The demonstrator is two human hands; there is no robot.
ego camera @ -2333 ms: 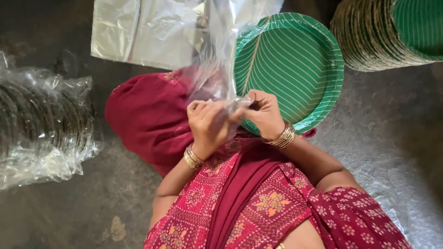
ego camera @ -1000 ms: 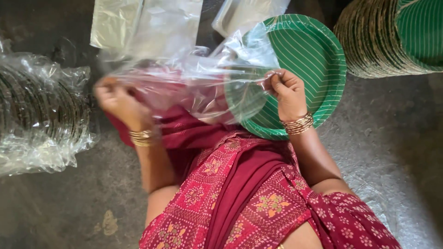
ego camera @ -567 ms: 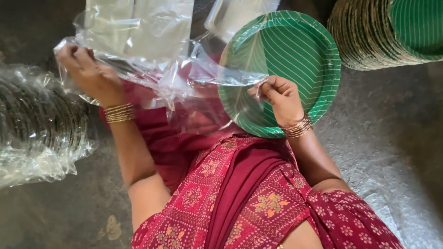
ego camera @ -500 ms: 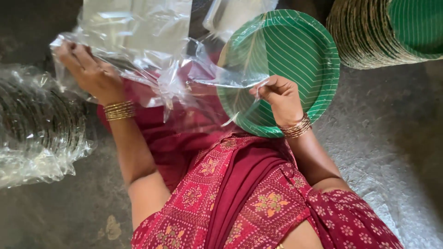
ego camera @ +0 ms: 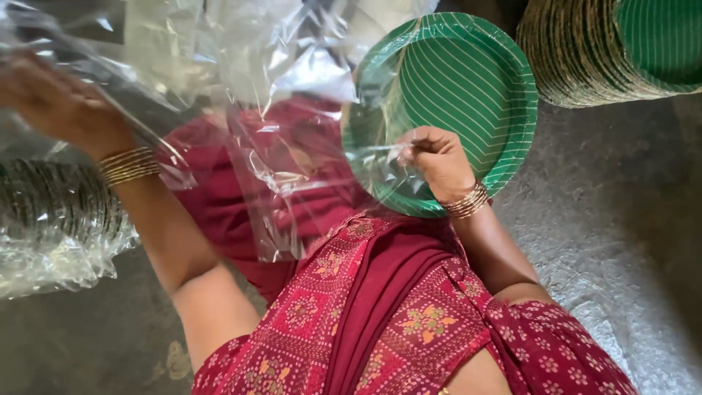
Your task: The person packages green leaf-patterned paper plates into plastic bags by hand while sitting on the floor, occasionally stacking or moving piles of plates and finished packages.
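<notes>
Plastic bag (ego camera: 278, 139) — clear, crinkled (glossy)

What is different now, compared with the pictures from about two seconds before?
The two hands, first close together at the clear plastic bag, have pulled apart. The left hand moved far out to the left and up, stretching the bag open; the right hand kept its grip near the green plate. The plate, the plate stack and the wrapped bundle stayed put.
</notes>
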